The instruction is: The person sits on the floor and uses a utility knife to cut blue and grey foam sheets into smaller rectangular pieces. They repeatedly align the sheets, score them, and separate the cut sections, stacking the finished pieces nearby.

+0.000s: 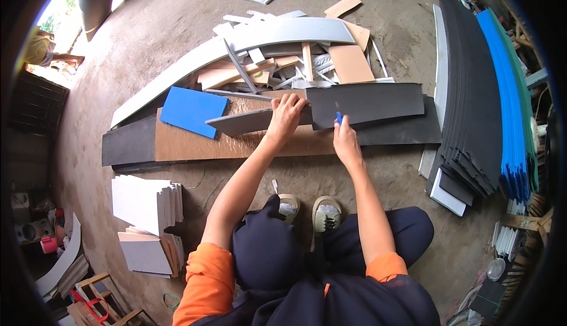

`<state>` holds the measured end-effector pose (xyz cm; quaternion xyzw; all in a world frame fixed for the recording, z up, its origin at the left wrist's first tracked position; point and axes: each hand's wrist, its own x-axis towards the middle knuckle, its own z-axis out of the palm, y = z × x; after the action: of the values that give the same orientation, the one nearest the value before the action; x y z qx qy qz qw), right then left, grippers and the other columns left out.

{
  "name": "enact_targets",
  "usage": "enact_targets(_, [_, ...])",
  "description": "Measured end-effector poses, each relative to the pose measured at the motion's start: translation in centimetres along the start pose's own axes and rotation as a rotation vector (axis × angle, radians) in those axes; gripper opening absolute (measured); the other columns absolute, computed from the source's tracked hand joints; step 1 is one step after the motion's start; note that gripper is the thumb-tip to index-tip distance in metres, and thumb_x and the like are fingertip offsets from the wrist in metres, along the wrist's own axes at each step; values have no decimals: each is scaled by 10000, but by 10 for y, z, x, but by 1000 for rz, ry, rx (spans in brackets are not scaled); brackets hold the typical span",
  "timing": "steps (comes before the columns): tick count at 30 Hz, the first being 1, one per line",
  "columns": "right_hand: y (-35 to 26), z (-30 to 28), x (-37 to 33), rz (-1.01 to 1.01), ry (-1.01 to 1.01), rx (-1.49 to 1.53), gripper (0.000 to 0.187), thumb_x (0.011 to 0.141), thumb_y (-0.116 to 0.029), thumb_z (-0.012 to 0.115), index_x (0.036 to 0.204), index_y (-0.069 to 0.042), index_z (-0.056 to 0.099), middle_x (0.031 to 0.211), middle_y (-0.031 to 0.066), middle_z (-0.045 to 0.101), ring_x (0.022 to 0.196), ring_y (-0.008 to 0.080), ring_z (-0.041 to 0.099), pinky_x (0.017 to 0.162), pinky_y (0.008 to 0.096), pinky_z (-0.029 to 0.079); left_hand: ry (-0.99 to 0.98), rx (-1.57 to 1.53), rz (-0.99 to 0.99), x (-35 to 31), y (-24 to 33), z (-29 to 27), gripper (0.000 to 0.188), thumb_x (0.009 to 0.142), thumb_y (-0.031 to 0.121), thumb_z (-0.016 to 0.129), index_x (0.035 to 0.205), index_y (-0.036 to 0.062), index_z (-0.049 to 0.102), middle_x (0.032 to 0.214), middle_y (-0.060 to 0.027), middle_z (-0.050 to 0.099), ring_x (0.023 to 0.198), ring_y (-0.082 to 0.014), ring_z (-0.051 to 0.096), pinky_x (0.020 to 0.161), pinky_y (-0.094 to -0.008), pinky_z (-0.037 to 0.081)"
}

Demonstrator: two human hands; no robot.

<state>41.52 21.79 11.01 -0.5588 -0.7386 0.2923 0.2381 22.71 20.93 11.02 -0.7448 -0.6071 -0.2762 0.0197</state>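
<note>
Crowding the concrete floor (401, 175) are sheets and scraps on nearly every side, if I read the clock from the left hand (286, 116). At twelve, just behind a brown board (198, 149), lies a heap of white and tan offcuts (351, 64), with a long curved white strip (204, 55) sweeping over from nine to one. A blue panel (192, 112) rests on the board at nine, close to the work. Farther out, a thick stack of black sheets (469, 90) fills three o'clock, with blue sheets (502, 101) beyond. At eight sits a white stack (139, 202), with a grey-faced stack (147, 255) just beside it toward seven. Shoes (326, 211) are planted at six.

The left hand's grip is closed over the inner end of a grey strip (245, 123), tilted above the board; a dark grey panel (372, 103) spreads toward three. Whether those two are one piece, I cannot tell. The right hand (346, 139) has its grip clenched round a blue-handled cutter (339, 117), blade over the panel; I cannot tell whether it touches.
</note>
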Motion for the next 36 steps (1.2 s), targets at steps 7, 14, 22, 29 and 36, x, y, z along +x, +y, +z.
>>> enact_targets(7, [-16, -28, -15, -5, -27, -38, 249, 893, -161, 392, 988, 68, 419, 880, 297, 554, 836, 441, 536, 703, 484, 435, -61, -91, -18, -5, 1, -27, 251, 727, 41, 576, 974, 53, 531, 896, -107, 549, 886, -284, 535, 778, -375, 411])
enact_targets(14, [-72, -95, 28, -498, 233, -44, 381, 700, -156, 686, 907, 18, 418, 879, 156, 463, 846, 345, 473, 777, 409, 396, 99, -415, 58, 39, 41, -116, 268, 740, 35, 604, 988, -27, 524, 949, -171, 574, 877, -342, 559, 722, -368, 450])
enact_targets(22, [-110, -125, 37, -420, 329, 128, 268, 721, -98, 661, 864, -24, 446, 708, 139, 575, 679, 321, 591, 609, 385, 452, 395, -446, -170, 54, 44, -161, 270, 758, 85, 609, 1011, 22, 537, 949, -119, 584, 907, -253, 557, 798, -348, 426])
enact_targets(29, [-150, -63, 42, 48, 312, 955, 252, 743, -65, 647, 867, -21, 432, 825, 61, 477, 721, 161, 474, 671, 298, 400, 257, -346, -1255, -38, 14, -155, 764, 762, 532, 544, 1300, 110, 202, 1287, -209, 253, 1181, -371, 281, 972, -459, 248])
enact_targets(36, [-200, 36, 4, 230, -121, 1299, 285, 688, 92, 623, 849, -44, 430, 806, 54, 509, 751, 167, 550, 714, 300, 469, 557, -1251, -1138, -69, -11, -193, 819, 860, 310, 525, 1343, 107, -105, 1337, -198, 254, 1155, -325, 406, 904, -486, 376])
